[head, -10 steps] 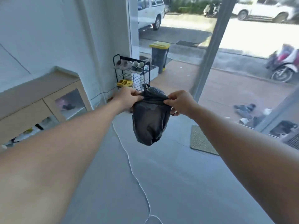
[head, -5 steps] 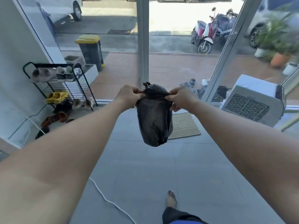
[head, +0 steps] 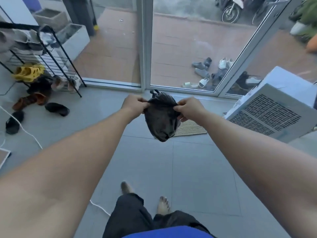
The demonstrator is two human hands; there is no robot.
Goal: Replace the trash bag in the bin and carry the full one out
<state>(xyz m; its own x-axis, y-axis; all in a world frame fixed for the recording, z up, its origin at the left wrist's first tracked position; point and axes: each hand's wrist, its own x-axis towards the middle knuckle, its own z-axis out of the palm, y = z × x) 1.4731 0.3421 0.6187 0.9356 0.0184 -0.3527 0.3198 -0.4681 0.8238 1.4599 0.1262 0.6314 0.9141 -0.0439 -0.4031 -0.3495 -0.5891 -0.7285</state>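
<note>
A small, full black trash bag [head: 161, 121] hangs in the air in front of me, its knotted top sticking up. My left hand [head: 134, 105] pinches the bag's top edge on the left side. My right hand [head: 188, 108] pinches the top edge on the right side. Both arms are stretched out over the grey tiled floor. No bin is in view.
Glass doors [head: 145, 48] stand straight ahead, with a woven doormat [head: 190, 128] before them. A black shoe rack [head: 42, 62] and loose sandals are at the left, a white cable [head: 25, 129] crosses the floor, and a white cooler unit [head: 274, 109] stands at the right. Shoes lie outside.
The view has swung right and tilted down while I walk toward the glass doors. Both hands keep the same hold on the bag. My bare feet are now in view.
</note>
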